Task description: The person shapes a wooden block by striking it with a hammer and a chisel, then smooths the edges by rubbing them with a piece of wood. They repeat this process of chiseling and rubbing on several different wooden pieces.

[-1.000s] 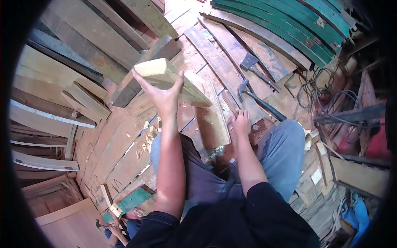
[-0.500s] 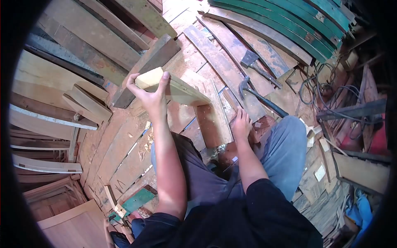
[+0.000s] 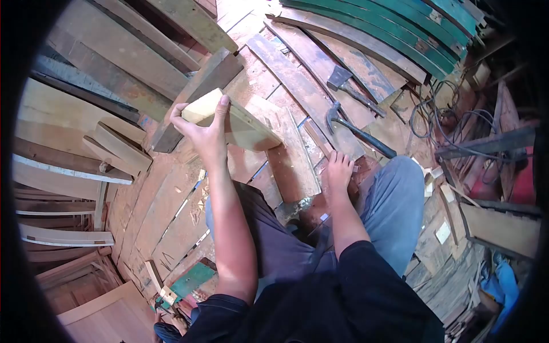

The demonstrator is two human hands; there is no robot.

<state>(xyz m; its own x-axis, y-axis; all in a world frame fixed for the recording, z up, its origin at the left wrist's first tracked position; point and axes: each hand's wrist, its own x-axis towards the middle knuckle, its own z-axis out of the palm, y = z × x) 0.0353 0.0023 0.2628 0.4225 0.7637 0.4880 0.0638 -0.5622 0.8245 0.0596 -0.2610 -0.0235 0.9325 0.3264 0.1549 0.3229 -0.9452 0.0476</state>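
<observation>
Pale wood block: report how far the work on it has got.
Done: the pale wood block is cut and lifted off the floor. In hand: the left hand grips its end, the right hand rests on the plank floor. Left: the hammer and hatchet lie untouched beyond.

Hammer (image 3: 357, 132) right of the held wood block (image 3: 237, 123) (hatchet (image 3: 349, 86) beyond).

The left hand (image 3: 205, 132) brings the pale wood block (image 3: 234, 123) lower and nearer, thumb now over its end.

Pale wooden block (image 3: 237, 123), tilted, aloft
</observation>
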